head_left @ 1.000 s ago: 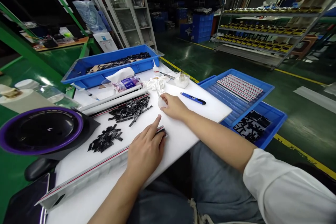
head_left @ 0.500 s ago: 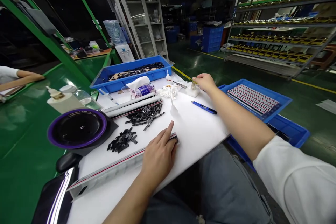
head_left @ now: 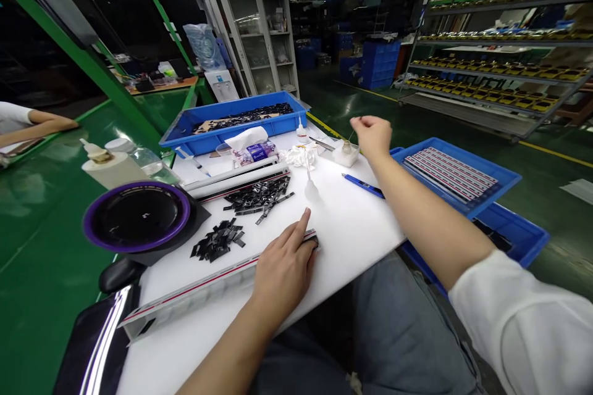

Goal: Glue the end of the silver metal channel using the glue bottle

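My left hand (head_left: 283, 262) lies over the right end of a long, light-coloured channel strip (head_left: 194, 292) with a red line. Its index finger points forward, while the other fingers grip the strip's end. Out over the far right of the table, my right hand (head_left: 374, 134) pinches a thin stick (head_left: 351, 135). The stick's lower end is above a small glass bottle (head_left: 346, 147) set in a white block (head_left: 346, 157). In front of my left hand is a translucent dropper bottle (head_left: 312, 190). Small black pieces (head_left: 217, 241) lie heaped beyond the strip, with a second pile of black parts (head_left: 259, 194) behind.
A blue knife-like tool (head_left: 362, 185) lies below my right forearm. Tweezers (head_left: 322, 144), crumpled tissue (head_left: 296, 157) and a tissue pack (head_left: 254, 147) sit farther back. Blue trays (head_left: 507, 180) stand at right, another blue tray (head_left: 185, 147) behind. A purple-rimmed black round device (head_left: 136, 216) is at left.
My right hand has risen from the small glass bottle, drawing the thin stick up out of it. My left hand stays on the strip. The view has shifted slightly.
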Tool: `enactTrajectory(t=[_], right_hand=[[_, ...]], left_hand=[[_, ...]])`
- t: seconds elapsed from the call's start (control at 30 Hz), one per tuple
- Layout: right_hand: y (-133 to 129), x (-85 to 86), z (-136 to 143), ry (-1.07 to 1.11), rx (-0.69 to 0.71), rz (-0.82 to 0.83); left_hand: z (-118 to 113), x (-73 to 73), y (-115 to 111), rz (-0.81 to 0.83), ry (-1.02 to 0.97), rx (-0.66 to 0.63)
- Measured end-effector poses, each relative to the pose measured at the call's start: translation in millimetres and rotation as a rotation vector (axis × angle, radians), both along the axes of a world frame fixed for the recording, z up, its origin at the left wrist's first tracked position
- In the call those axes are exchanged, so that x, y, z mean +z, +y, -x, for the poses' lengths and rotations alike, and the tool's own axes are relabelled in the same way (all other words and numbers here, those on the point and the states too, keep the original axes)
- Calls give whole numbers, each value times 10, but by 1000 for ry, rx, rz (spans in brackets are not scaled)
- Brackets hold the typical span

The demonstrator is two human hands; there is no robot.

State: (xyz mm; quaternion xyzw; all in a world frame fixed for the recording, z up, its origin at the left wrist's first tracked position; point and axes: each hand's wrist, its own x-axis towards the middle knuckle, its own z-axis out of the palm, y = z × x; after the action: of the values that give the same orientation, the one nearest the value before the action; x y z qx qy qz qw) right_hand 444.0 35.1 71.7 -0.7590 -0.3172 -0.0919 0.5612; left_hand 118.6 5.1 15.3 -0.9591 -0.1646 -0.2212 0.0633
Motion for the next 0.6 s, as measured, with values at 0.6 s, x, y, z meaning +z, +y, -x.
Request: enactTrajectory(t=[0.6], right_hand=[[-1442,-496,1901,-64,414,-314]], left_hand=[[-6,14,-5,-13,-61,-15]])
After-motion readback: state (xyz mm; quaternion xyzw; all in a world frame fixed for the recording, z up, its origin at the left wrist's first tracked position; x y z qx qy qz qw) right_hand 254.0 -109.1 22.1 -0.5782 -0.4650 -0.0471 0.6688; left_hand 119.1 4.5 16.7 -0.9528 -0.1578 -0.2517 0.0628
